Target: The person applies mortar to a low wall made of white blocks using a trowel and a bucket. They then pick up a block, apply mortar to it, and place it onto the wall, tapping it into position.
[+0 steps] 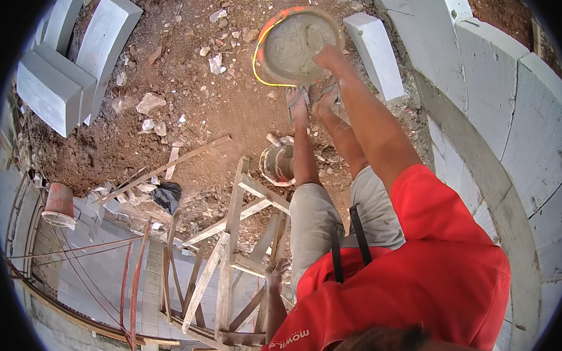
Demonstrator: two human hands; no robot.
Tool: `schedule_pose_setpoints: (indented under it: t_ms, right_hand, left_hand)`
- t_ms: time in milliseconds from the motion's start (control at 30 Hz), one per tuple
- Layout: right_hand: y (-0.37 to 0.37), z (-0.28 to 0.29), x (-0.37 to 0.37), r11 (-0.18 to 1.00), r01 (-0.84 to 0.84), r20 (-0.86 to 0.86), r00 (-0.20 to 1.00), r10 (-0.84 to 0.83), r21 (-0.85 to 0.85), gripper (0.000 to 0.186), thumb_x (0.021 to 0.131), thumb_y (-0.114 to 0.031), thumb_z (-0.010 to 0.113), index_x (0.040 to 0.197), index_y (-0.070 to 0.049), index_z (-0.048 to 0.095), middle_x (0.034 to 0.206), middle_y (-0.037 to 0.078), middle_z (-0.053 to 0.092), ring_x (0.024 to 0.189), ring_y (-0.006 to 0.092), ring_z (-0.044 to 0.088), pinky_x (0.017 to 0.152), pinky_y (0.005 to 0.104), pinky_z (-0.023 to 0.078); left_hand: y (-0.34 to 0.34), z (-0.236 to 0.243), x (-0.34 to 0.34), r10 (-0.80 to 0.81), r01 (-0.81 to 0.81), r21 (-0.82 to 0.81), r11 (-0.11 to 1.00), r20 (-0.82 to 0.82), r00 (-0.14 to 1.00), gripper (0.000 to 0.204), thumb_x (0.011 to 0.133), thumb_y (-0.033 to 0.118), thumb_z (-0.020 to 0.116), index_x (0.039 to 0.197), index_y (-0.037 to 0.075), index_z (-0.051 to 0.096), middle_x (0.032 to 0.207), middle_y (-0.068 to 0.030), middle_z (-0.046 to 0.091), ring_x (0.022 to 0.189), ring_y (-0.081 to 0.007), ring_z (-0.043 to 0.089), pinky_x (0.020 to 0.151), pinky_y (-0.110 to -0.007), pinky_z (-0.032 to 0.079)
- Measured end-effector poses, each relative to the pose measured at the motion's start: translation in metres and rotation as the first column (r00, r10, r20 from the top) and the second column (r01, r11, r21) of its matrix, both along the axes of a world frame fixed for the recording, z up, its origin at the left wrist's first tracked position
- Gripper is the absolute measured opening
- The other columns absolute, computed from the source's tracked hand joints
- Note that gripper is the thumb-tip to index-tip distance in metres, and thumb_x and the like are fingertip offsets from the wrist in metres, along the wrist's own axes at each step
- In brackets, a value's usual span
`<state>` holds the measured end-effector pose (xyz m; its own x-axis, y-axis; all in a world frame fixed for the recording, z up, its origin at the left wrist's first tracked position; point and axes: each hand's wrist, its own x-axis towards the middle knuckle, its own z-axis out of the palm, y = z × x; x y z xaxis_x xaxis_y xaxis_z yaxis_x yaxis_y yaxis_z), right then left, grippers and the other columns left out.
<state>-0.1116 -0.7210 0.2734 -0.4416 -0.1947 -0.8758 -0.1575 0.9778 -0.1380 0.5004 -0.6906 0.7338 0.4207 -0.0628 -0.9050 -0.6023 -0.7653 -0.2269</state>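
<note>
My right arm reaches down and forward to a round bucket (268, 35) of wet grey mortar (294, 43), with an orange rim and a yellow handle hanging at its side. At the bucket's near right edge my right hand (330, 58) dips toward the mortar; its fingers are hidden, so whether it holds a tool I cannot make out. Lower down, my left hand (276, 273) is closed on the upper part of a wooden trestle (226, 284). A smaller mortar-stained bucket (277, 163) stands beside my left leg, with a pale handle-like piece at its rim.
Right of the mortar bucket lies a light grey block (375, 55). A curved block wall (490, 72) runs along the right. More blocks (54, 85) lean at upper left. Rubble (151, 104), a long wooden strip (168, 168), a black plastic bag (167, 197) and a reddish bucket (61, 201) lie left.
</note>
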Motion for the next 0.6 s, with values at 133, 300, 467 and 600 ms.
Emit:
schedule_pose_setpoints:
  t_ms: [133, 300, 467, 600]
  right_hand:
    - [0.036, 0.078, 0.018, 0.890, 0.414, 0.355, 0.874, -0.331, -0.190, 0.045, 0.082, -0.033, 0.074, 0.114, -0.001, 0.072, 0.084, 0.012, 0.073, 0.071, 0.0237, 0.070, 0.064, 0.0378, 0.055]
    - [0.108, 0.197, 0.026, 0.905, 0.323, 0.241, 0.935, -0.260, -0.278, 0.044, 0.085, -0.037, 0.070, 0.114, -0.004, 0.072, 0.079, 0.012, 0.072, 0.074, 0.0289, 0.069, 0.073, 0.0404, 0.054]
    - [0.139, 0.382, 0.005, 0.769, 0.447, 0.156, 0.892, -0.425, -0.457, 0.051, 0.085, -0.024, 0.070, 0.129, 0.001, 0.067, 0.110, 0.017, 0.070, 0.089, 0.0243, 0.069, 0.083, 0.0366, 0.053]
    - [0.168, 0.604, -0.053, 0.600, 0.509, 0.180, 0.834, -0.522, -0.617, 0.035, 0.086, -0.020, 0.063, 0.114, 0.000, 0.068, 0.090, 0.008, 0.064, 0.078, 0.0150, 0.062, 0.071, 0.0297, 0.051]
  left_hand:
    - [0.019, -0.016, -0.020, 0.132, -0.141, -0.115, 0.983, -0.083, 0.988, 0.032, 0.096, 0.027, 0.073, 0.111, 0.000, 0.069, 0.106, -0.0148, 0.075, 0.095, -0.0240, 0.074, 0.089, -0.036, 0.057]
    - [-0.063, -0.037, -0.062, -0.011, -0.085, -0.329, 0.940, -0.280, 0.960, 0.019, 0.098, 0.022, 0.071, 0.099, 0.004, 0.070, 0.092, -0.0070, 0.074, 0.085, -0.0169, 0.071, 0.079, -0.029, 0.055]
    - [-0.148, -0.052, -0.169, -0.271, -0.002, -0.495, 0.869, -0.480, 0.835, 0.018, 0.098, 0.018, 0.072, 0.085, 0.007, 0.067, 0.080, 0.0017, 0.063, 0.069, -0.0065, 0.053, 0.063, -0.023, 0.043]
    - [-0.202, -0.093, -0.245, -0.317, -0.033, -0.475, 0.879, -0.636, 0.704, 0.020, 0.096, 0.014, 0.070, 0.081, 0.007, 0.061, 0.078, -0.0041, 0.064, 0.064, -0.0099, 0.057, 0.055, -0.025, 0.045]
